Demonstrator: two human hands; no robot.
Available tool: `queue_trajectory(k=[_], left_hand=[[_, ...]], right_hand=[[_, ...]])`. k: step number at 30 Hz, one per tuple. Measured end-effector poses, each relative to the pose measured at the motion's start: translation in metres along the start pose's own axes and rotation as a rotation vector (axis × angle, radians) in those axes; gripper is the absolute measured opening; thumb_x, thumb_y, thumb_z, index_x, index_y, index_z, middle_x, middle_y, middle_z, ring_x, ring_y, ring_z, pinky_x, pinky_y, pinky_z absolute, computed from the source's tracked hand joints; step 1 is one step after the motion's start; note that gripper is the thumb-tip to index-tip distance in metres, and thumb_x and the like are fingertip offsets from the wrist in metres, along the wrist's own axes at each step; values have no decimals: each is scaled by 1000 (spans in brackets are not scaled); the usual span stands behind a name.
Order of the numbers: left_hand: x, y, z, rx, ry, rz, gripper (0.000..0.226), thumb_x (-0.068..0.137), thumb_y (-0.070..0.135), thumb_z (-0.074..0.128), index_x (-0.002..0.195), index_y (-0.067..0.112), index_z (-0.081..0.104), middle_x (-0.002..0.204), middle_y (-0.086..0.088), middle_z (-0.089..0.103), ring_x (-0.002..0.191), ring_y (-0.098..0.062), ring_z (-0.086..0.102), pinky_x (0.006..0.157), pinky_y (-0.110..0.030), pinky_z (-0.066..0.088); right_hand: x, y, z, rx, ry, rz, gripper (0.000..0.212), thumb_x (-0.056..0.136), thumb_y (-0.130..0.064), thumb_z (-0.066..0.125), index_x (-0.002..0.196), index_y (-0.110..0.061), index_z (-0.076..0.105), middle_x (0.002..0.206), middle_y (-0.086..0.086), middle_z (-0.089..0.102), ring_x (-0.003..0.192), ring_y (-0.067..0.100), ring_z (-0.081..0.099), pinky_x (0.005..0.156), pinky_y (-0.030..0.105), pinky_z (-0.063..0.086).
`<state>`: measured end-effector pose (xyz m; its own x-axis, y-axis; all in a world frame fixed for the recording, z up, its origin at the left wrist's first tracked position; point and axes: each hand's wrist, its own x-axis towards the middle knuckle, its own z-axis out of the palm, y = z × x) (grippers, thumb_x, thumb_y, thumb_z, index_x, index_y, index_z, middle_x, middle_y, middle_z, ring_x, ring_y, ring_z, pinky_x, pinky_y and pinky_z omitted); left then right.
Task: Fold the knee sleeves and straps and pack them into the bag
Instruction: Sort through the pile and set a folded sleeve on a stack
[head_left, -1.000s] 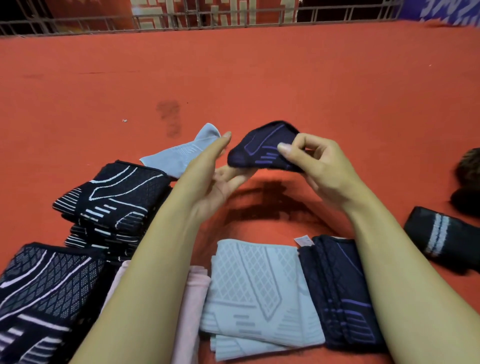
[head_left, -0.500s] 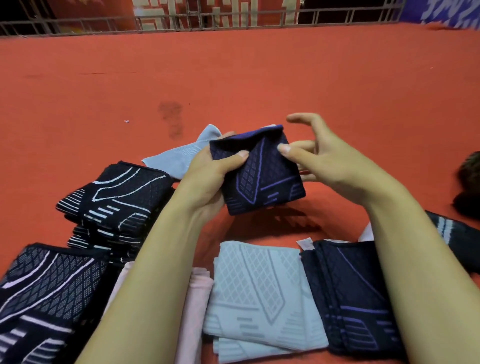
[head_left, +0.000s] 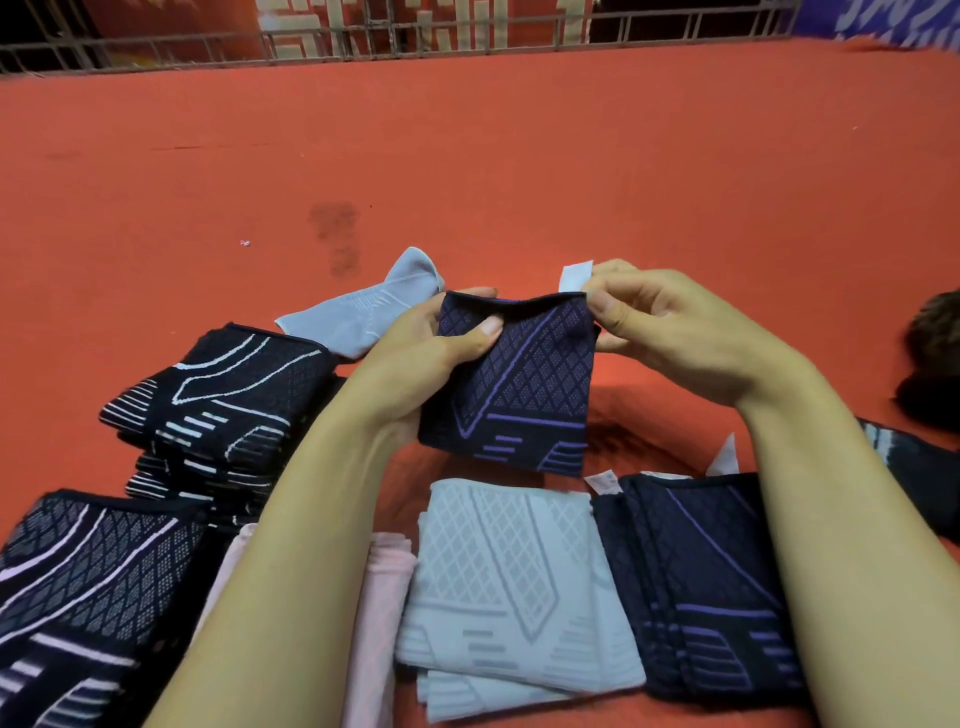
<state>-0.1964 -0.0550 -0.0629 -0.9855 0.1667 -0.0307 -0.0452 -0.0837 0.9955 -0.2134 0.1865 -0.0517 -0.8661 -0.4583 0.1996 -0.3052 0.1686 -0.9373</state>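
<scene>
I hold a navy knee sleeve with purple lines (head_left: 524, 395) upright above the red surface. My left hand (head_left: 431, 353) grips its upper left edge, thumb on the front. My right hand (head_left: 670, 327) pinches its upper right corner beside a white tag (head_left: 575, 275). Below it lie a folded light grey sleeve (head_left: 514, 592), a folded navy and purple sleeve (head_left: 691, 587) and a pink one (head_left: 384, 597). Black sleeves with white lines are stacked at the left (head_left: 218, 400) and lower left (head_left: 78, 582). No bag is in view.
A loose light grey sleeve (head_left: 363, 312) lies behind my left hand. A dark striped piece (head_left: 919, 467) and a dark fuzzy object (head_left: 935, 358) sit at the right edge. The red carpet (head_left: 519, 156) runs back to a metal railing (head_left: 467, 31).
The navy sleeve went from bunched up to hanging flat and upright. My right hand closed onto its top right corner, and the white tag now shows.
</scene>
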Motion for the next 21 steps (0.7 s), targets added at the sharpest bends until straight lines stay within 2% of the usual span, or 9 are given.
queue_trajectory(k=[4, 6, 8, 11, 13, 14, 17, 19, 21], left_hand=[[-5, 4, 3, -51, -97, 52, 27, 101, 11, 63, 127, 4, 65, 115, -10, 74, 102, -19, 72, 84, -26, 58], [-7, 6, 5, -78, -134, 52, 23, 101, 15, 63, 120, 2, 67, 112, -13, 75, 99, -21, 73, 83, -28, 58], [-8, 7, 8, -74, -150, 35, 30, 102, 20, 62, 120, -3, 67, 116, -17, 75, 100, -23, 73, 84, -30, 59], [-11, 8, 10, -23, -199, 22, 38, 104, 21, 59, 127, -9, 63, 123, -22, 72, 104, -25, 71, 87, -32, 59], [-13, 10, 9, 35, -262, -6, 33, 105, 20, 56, 124, -6, 64, 115, -17, 72, 100, -21, 68, 83, -31, 57], [-15, 12, 9, 80, -294, -27, 32, 106, 20, 56, 124, -5, 64, 110, -14, 69, 95, -19, 65, 78, -29, 55], [-22, 20, 12, 241, -359, -95, 26, 107, 20, 54, 117, 0, 67, 86, -2, 64, 68, -8, 60, 61, -21, 52], [-29, 28, 18, 333, -415, -110, 21, 108, 18, 51, 111, 6, 68, 76, 2, 66, 61, -8, 63, 58, -23, 55], [-34, 34, 28, 383, -441, -89, 22, 109, 15, 50, 113, 3, 68, 77, 0, 68, 62, -10, 65, 58, -25, 57]], right_hand=[[-2, -11, -1, 188, -28, 97, 45, 99, -43, 50, 113, -5, 69, 108, 5, 70, 101, 16, 66, 88, 34, 57], [-4, -21, -3, 140, -19, 136, 43, 93, -50, 54, 109, -12, 68, 101, 0, 74, 91, 15, 70, 85, 34, 58], [-7, -28, -7, 15, -17, 149, 47, 81, -57, 65, 104, -16, 62, 91, 0, 72, 83, 15, 70, 80, 32, 58], [-12, -32, -12, -93, -99, 233, 52, 76, -51, 70, 112, -14, 63, 92, 11, 76, 84, 23, 72, 77, 31, 62], [-15, -33, -14, -166, -185, 279, 45, 85, -48, 67, 114, -13, 71, 105, 18, 77, 94, 27, 74, 88, 38, 62], [-17, -33, -15, -182, -216, 301, 42, 90, -46, 64, 113, -12, 74, 108, 16, 77, 93, 23, 73, 88, 36, 62], [-24, -38, -21, -160, -272, 384, 38, 97, -39, 56, 109, -9, 74, 91, 4, 75, 76, 9, 68, 66, 20, 56], [-31, -44, -29, -161, -304, 403, 32, 97, -38, 56, 99, -12, 75, 80, 4, 68, 68, 11, 63, 59, 20, 52], [-40, -50, -38, -186, -320, 424, 29, 96, -39, 58, 92, -16, 75, 80, 6, 68, 68, 15, 62, 58, 24, 52]])
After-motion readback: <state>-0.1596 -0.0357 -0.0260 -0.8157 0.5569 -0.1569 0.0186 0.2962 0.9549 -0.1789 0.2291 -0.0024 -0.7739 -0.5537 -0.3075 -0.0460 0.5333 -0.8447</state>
